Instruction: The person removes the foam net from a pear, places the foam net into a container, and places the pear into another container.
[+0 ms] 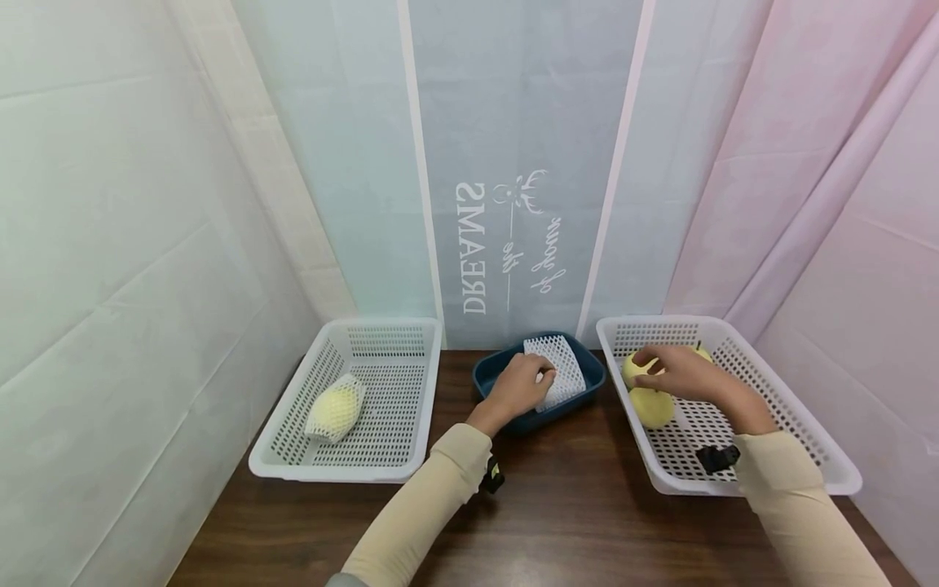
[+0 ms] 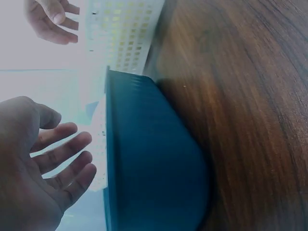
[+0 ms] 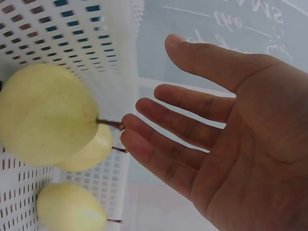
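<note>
Over the dark blue basin [image 1: 539,417], my left hand [image 1: 522,381] hovers with loosely bent fingers and holds nothing. White foam net sleeves [image 1: 565,371] lie in that basin, beside its fingertips. My right hand [image 1: 685,375] is above the white right-hand basket [image 1: 814,440], fingers spread and slightly bent, nothing in its grasp. Below it sit yellow pears; the nearest pear [image 3: 45,114] has its stem pointing toward the fingertips in the right wrist view. Another pear [image 3: 72,208] and a third, partly covered pear [image 3: 91,151] lie beside it.
A white left-hand basket [image 1: 434,391] contains one pear in a foam net [image 1: 335,410]. All three containers stand on a dark wooden table [image 1: 543,505], close to a printed curtain [image 1: 513,122] at the back. Light cloth walls rise on both sides.
</note>
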### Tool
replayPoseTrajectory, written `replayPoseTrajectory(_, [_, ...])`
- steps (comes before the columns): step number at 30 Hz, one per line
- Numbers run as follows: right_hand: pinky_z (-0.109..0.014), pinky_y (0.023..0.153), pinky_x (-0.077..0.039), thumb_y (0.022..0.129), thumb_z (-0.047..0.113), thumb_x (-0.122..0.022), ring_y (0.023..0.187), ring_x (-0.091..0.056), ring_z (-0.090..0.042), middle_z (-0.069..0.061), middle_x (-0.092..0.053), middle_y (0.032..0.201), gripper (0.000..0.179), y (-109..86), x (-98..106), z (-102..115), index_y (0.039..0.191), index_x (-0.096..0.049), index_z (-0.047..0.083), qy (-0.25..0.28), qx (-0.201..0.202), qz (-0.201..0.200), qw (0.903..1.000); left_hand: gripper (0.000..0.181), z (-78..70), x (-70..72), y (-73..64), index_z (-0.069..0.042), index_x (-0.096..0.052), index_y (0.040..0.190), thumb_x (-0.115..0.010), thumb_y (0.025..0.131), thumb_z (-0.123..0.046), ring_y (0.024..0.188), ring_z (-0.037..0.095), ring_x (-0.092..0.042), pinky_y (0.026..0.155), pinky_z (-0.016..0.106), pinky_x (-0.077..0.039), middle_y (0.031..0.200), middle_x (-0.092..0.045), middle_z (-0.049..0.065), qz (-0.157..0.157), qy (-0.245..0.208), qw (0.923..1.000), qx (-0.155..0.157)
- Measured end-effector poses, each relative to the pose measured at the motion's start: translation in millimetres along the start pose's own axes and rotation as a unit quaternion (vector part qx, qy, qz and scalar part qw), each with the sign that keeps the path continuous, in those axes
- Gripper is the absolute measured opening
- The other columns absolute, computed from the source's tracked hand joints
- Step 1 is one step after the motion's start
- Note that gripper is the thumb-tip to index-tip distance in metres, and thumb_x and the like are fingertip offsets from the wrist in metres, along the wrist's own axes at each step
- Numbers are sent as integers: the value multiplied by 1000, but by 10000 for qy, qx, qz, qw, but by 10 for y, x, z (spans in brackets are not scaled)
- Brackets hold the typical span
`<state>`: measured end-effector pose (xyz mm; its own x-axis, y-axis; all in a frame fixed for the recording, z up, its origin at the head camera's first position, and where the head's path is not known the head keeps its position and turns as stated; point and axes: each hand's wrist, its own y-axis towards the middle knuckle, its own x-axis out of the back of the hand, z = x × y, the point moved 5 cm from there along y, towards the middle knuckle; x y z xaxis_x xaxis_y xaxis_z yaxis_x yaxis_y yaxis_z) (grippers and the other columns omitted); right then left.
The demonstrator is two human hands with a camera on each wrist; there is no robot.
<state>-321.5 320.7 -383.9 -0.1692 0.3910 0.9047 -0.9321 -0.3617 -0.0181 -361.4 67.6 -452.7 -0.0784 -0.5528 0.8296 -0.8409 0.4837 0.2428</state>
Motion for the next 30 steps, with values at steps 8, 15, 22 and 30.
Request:
replayPoseTrajectory(8, [-40, 75, -61, 99, 26, -76, 102, -74, -34, -23, -74, 117, 42, 22, 38, 151, 124, -68, -7, 100, 0, -90, 9999, 28, -30, 143, -60, -11, -78, 122, -55, 111, -22, 95, 11, -69, 88, 27, -57, 116, -77, 1, -164, -390, 9990, -111])
replayPoseTrajectory(15, [-39, 75, -62, 100, 29, -76, 103, -73, -33, -19, -74, 114, 42, 31, 42, 326, 124, -68, -5, 88, 18, -203, 9998, 27, -70, 249, -104, -13, -78, 119, -55, 110, -23, 80, 4, -61, 74, 22, -52, 107, -76, -2, -249, -534, 9982, -118])
replayPoseTrajectory(22, [-50, 86, -61, 98, 29, -78, 103, -73, -32, -18, -75, 112, 43, 76, -8, 476, 123, -69, -5, 59, 213, -437, 9988, 23, -147, 374, -164, -18, -77, 113, -55, 110, -22, 73, 4, -57, 71, 22, -49, 97, -73, -5, -323, -614, 9974, -212])
replayPoseTrajectory(30, [-43, 79, -61, 99, 23, -77, 96, -74, -29, -15, -76, 109, 31, 111, -75, 595, 118, -72, -2, 228, 386, -778, 9960, 23, -211, 466, -237, -17, -77, 114, -55, 110, -22, 70, 4, -56, 71, 21, -48, 95, -72, -5, -351, -694, 9966, -274])
